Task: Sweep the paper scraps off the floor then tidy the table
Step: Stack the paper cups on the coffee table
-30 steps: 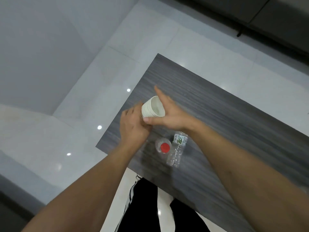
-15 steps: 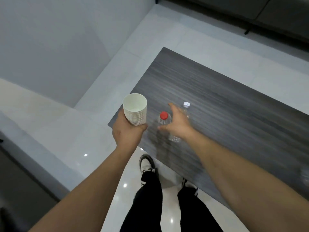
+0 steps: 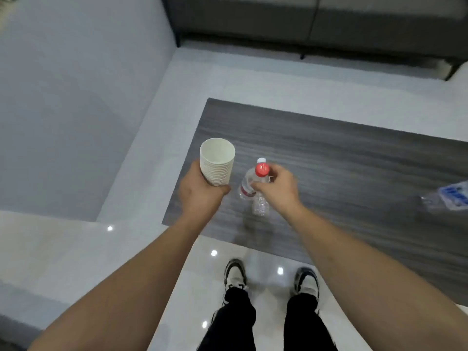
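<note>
the left hand (image 3: 200, 191) is curled round the lower part of a stack of white paper cups (image 3: 217, 161), fingers wrapped behind it and the thumb pressed along the bottom edge on the near side; the stack stands upright in the grip, its open mouth facing up, held above the near left corner of the dark wood-grain table (image 3: 342, 160). just to the right of that thumb, the right hand (image 3: 277, 187) has its fingers bent round the necks of two clear plastic bottles: a red-capped bottle (image 3: 249, 183) nearest the left hand, its cap poking up above the fingertips, and a white-capped bottle (image 3: 260, 206) right against it, whose cap shows just beyond the red one and whose crinkled lower body hangs below the palm. both bottles touch each other inside the grip; whether their bases rest on the tabletop or hang just above it cannot be told. well apart from the right hand, off past its little-finger side at the frame's right edge, a third clear bottle with a blue label (image 3: 448, 196) lies on its side on the table. below both forearms, a pair of dark-and-white sneakers (image 3: 235, 274) stands on the glossy pale floor (image 3: 76, 262), close to the table's near edge.
</note>
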A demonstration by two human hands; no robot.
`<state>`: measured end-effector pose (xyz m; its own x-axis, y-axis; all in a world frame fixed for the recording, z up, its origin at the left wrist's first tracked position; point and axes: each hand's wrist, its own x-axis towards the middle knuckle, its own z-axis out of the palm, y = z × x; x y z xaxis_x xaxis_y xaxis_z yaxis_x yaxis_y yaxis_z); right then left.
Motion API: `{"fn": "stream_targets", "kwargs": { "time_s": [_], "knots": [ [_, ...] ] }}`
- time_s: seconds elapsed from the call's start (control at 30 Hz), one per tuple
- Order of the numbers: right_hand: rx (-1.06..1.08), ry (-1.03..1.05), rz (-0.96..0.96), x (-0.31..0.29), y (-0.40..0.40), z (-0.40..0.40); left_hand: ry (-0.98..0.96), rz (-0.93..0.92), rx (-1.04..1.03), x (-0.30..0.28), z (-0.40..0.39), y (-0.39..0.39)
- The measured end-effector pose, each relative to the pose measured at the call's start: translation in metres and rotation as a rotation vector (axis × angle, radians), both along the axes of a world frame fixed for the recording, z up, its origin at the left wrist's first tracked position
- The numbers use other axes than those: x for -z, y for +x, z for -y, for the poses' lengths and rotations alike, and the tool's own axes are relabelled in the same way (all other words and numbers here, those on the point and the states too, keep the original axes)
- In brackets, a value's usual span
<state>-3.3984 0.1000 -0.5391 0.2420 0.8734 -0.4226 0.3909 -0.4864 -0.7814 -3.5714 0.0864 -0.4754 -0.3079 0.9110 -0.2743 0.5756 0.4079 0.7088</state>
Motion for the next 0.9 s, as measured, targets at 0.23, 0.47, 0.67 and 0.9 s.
{"fn": "stream_targets", "kwargs": {
  "time_s": [0.23,0.47,0.67,0.9],
  "knots": [
    [0.427,0.173,0.03,-0.144,0.154,0.073,0.125,0.122,0.421,-0.107,-0.023,0.171],
    [0.852,0.334,0.151,-0.26,0.345,0.284,0.209,0.225,0.964,-0.2,0.112,0.403],
    [1.237,0.452,0.134,-0.305,0.448,0.521,0.223,0.333,1.372,-0.24,0.311,0.581],
    [1.624,0.501,0.252,-0.351,0.521,0.758,0.102,0.482,1.828,-0.282,0.547,0.734]
  ]
}}
